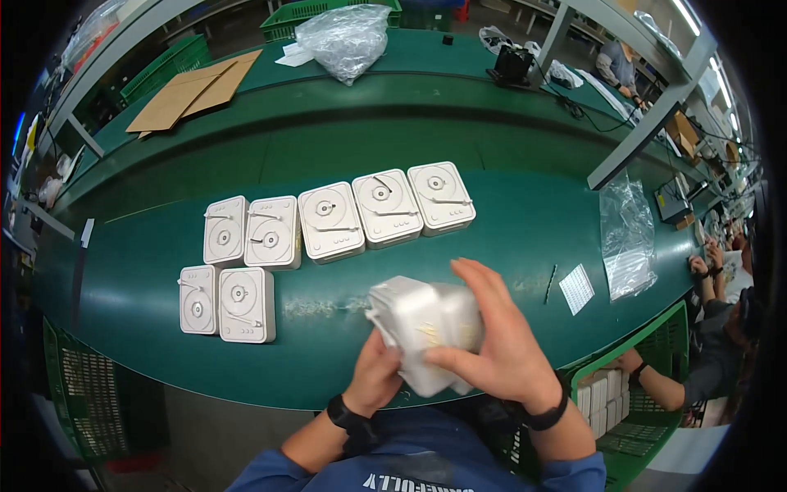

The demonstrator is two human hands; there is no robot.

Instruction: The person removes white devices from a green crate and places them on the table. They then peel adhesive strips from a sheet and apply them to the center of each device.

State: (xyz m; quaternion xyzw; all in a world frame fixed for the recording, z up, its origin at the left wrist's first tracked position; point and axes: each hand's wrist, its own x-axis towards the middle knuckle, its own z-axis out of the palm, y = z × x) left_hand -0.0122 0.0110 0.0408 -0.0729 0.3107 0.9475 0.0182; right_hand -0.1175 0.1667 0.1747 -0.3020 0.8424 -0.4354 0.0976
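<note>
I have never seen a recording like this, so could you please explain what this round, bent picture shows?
The picture comes from a wide camera worn on a person's head, looking down, which bends straight edges. The left hand and right hand together hold a white box-shaped unit above a green workbench. On the bench lie seven similar white square units, faces up, in two rows. Farther off are flat cardboard, a crumpled clear bag and a clear plastic bag. A green crate at the right holds more white units. Other people work at the right edge.

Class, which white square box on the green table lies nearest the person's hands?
The right box of the front pair, beside the small end box; the back row lies farther off.
</note>
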